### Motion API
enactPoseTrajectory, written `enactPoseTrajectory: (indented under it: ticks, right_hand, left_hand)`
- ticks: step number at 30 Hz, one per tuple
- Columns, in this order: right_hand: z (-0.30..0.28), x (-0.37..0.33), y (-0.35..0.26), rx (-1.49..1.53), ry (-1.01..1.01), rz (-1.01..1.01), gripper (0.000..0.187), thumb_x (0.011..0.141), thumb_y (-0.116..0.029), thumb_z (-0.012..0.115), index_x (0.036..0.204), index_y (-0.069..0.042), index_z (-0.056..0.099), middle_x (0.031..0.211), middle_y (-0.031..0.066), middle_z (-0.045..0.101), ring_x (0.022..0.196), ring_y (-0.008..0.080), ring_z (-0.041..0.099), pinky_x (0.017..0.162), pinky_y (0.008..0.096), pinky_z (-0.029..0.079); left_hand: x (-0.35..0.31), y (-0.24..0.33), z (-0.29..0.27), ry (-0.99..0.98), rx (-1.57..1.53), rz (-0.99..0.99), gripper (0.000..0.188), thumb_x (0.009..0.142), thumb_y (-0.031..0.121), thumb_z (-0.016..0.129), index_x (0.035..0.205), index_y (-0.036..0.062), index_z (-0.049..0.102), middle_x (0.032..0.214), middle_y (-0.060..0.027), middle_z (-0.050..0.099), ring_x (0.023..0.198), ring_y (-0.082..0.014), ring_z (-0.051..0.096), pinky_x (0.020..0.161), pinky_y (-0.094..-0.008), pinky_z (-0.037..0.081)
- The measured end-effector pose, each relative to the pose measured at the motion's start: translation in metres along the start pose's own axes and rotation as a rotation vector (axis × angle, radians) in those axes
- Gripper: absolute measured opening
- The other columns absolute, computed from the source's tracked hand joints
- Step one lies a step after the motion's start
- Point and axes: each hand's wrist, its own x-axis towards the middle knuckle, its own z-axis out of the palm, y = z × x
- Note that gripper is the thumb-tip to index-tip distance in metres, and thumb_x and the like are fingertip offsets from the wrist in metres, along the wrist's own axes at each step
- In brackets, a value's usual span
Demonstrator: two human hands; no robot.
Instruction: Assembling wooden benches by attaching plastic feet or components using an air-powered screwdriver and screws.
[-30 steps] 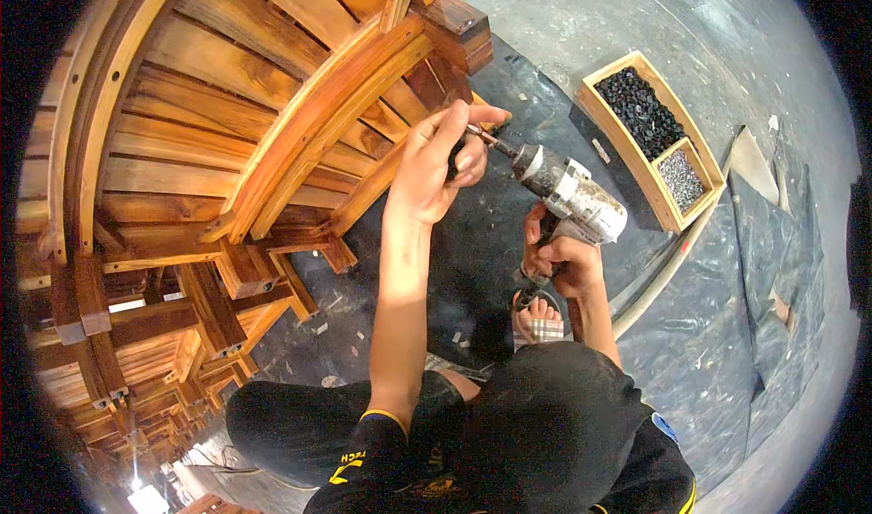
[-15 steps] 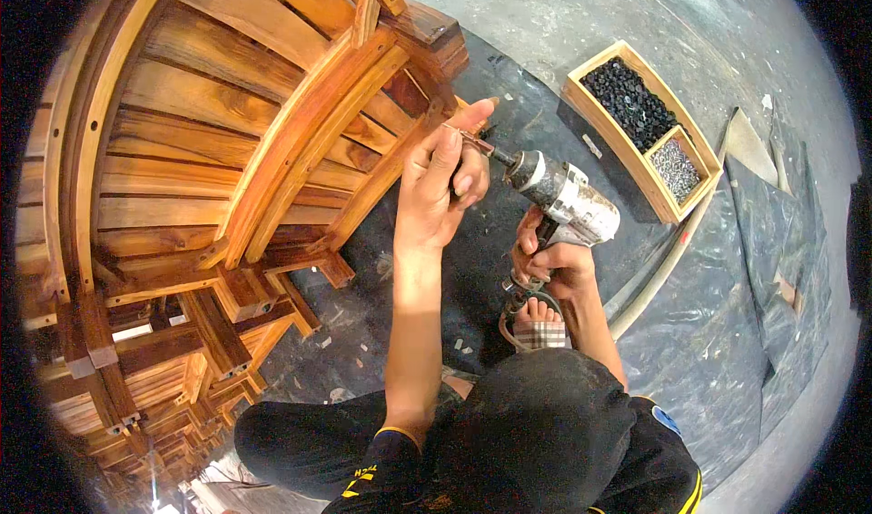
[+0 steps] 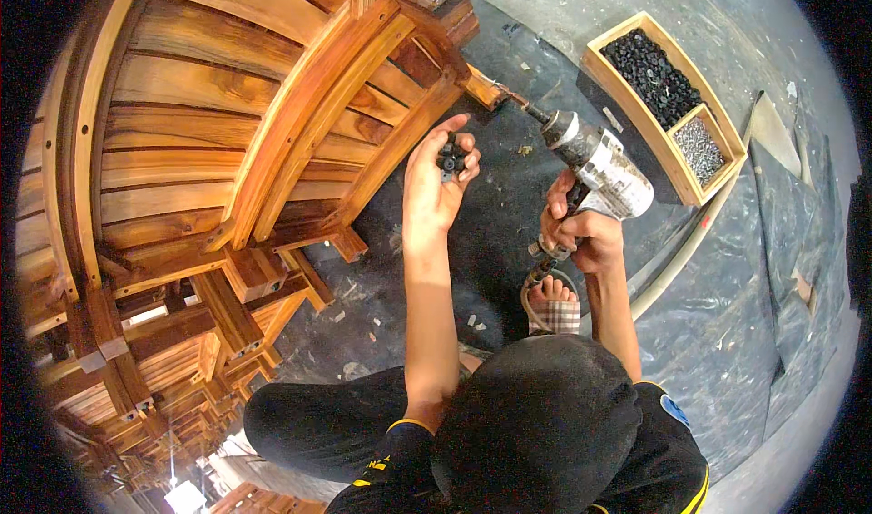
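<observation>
My left hand (image 3: 434, 187) is curled palm-up, its fingers closed around several small black plastic pieces (image 3: 450, 157). It is apart from the tool. In my right hand (image 3: 589, 234) is a worn white and grey power driver (image 3: 604, 164), gripped by its handle. Its long bit points up and left, and the tip meets or overlaps the end of a wooden leg (image 3: 483, 89); whether they touch I cannot tell. That leg belongs to a slatted wooden piece of furniture (image 3: 195, 128) tipped over on my left. A hose at the handle's base is partly hidden by my hand.
Black sheeting (image 3: 708, 305) covers the floor. To the right stands a wooden box (image 3: 641, 122) with black pieces in one compartment and small silvery screws in the other. A pale hose (image 3: 672, 264) runs past it. More wooden furniture (image 3: 182, 360) stands at lower left.
My left fingers were at the driver's bit and have come away, lower, showing the black pieces. The driver's tip has moved up to the wooden leg's end. The whole view has shifted slightly.
</observation>
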Motion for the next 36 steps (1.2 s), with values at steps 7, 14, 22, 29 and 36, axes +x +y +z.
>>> enactPoseTrajectory:
  ticks: [7,14,22,29,36]
  right_hand:
    - [0.000,0.001,0.002,-0.112,0.028,0.006,0.040,0.057,0.004,0.053,0.096,-0.001,0.047,0.079,0.0085,0.051,0.040,0.0131,0.037,0.045,0.0316,0.040]
    - [-0.002,0.002,0.005,-0.153,0.088,0.065,0.039,0.058,0.003,0.054,0.097,0.000,0.048,0.079,0.0091,0.052,0.043,0.0137,0.042,0.047,0.0307,0.041]
    - [0.001,0.002,0.008,-0.098,0.063,0.092,0.041,0.055,0.000,0.057,0.095,0.002,0.050,0.077,0.0095,0.052,0.045,0.0142,0.043,0.047,0.0297,0.041]
    - [0.011,0.003,0.005,-0.127,0.094,0.108,0.039,0.054,0.000,0.057,0.093,0.003,0.052,0.077,0.0109,0.054,0.047,0.0148,0.045,0.046,0.0288,0.041]
    - [0.015,0.002,0.005,-0.192,0.064,0.108,0.034,0.056,0.000,0.056,0.090,0.003,0.052,0.076,0.0098,0.053,0.049,0.0126,0.044,0.043,0.0263,0.037]
  left_hand:
    - [0.005,0.001,-0.001,0.023,0.061,-0.051,0.026,0.094,0.016,0.047,0.108,-0.0043,0.052,0.077,-0.0090,0.055,0.061,-0.0136,0.049,0.048,-0.0215,0.035]
    - [0.009,0.004,0.003,0.055,0.155,-0.048,0.029,0.093,0.016,0.047,0.110,-0.0070,0.053,0.073,-0.0064,0.052,0.056,-0.0118,0.045,0.047,-0.0215,0.033]
    - [0.011,0.023,0.014,-0.037,0.239,-0.031,0.031,0.092,0.017,0.046,0.109,-0.0073,0.052,0.067,-0.0057,0.049,0.054,-0.0122,0.043,0.046,-0.0226,0.032]
    - [0.014,0.028,0.012,-0.038,0.313,-0.057,0.030,0.093,0.018,0.045,0.110,-0.0064,0.050,0.068,-0.0050,0.047,0.055,-0.0125,0.043,0.046,-0.0226,0.033]
    - [0.014,0.038,0.012,-0.105,0.204,-0.056,0.041,0.095,0.026,0.044,0.120,-0.0056,0.044,0.069,-0.0013,0.043,0.056,-0.0117,0.040,0.045,-0.0227,0.031]
